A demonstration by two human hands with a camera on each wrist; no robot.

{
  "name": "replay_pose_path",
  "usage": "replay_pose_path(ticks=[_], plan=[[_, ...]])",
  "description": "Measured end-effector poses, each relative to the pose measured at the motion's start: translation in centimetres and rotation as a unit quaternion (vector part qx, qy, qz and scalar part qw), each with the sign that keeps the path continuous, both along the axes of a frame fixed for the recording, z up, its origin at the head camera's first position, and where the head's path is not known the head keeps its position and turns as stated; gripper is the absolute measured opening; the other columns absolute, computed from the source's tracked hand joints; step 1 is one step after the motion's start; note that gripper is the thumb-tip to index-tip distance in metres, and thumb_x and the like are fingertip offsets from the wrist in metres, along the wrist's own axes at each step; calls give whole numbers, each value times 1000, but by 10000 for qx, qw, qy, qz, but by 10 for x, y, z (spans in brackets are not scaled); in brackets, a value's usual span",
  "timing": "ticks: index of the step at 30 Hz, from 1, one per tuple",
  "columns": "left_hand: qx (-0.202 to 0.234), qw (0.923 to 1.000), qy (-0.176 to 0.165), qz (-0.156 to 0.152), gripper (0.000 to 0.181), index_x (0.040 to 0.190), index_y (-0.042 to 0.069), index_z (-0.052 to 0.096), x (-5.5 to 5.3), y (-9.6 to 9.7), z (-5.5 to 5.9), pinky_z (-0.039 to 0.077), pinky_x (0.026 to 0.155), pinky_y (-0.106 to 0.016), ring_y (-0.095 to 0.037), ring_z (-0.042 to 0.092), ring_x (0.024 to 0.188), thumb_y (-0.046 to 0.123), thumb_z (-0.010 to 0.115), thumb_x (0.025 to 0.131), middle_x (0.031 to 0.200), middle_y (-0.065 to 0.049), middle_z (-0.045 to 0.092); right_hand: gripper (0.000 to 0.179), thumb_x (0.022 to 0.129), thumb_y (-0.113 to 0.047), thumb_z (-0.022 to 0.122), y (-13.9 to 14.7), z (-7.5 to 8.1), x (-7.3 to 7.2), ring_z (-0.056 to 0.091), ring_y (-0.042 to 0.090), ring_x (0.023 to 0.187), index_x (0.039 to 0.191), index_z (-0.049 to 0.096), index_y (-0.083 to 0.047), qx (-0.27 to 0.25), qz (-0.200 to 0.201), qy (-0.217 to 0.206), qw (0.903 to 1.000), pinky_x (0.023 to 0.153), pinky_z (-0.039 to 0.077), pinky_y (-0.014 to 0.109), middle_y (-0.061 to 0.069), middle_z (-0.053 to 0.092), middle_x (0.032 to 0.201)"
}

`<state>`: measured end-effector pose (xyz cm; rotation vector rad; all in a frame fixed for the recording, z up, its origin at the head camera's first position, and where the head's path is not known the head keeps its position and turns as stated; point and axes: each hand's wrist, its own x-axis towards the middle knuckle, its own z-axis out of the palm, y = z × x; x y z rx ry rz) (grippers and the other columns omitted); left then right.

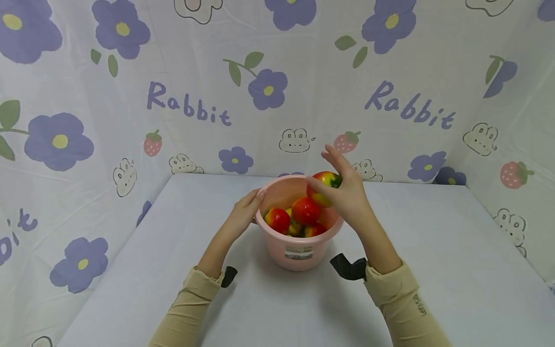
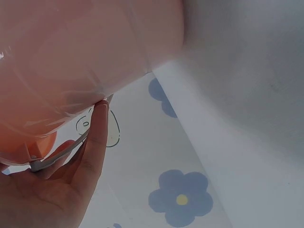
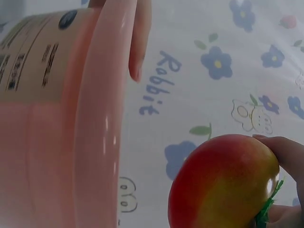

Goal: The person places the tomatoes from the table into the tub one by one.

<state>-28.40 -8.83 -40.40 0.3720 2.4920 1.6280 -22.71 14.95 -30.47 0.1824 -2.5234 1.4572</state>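
Note:
A pink plastic bucket (image 1: 299,248) stands on the table, with several red-and-yellow fruits (image 1: 306,210) inside. At its left side my left hand (image 1: 243,212) grips the rim, thumb on top and fingers against the outer wall. The left wrist view shows those fingers by the bucket's grey handle (image 2: 61,154). My right hand (image 1: 349,193) pinches an apple-like red-and-yellow fruit (image 3: 223,185) with a green stem end. That fruit is at the bucket's right rim, above the others. Lower fruits in the bucket are partly hidden.
The white table (image 1: 433,265) stretches out on both sides of the bucket. Behind and beside it hangs a cloth (image 1: 299,111) printed with flowers, rabbits and strawberries. Black wrist mounts (image 1: 348,267) stick out from both sleeves.

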Motion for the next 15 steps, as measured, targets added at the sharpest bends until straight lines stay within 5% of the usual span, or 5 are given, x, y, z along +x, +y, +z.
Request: replay_pose_path(ticks=[15], plan=[[-60,10000,-13,42,62,149,18,39,0,-3,-1,58,86,-36,-27,63,107,56,34,101,136,-12,58,76,90,-36,68,-31,-6,8,30,28,148,154,26,-34,-9,615,-83,9981,107,41,57,-2,38,157]])
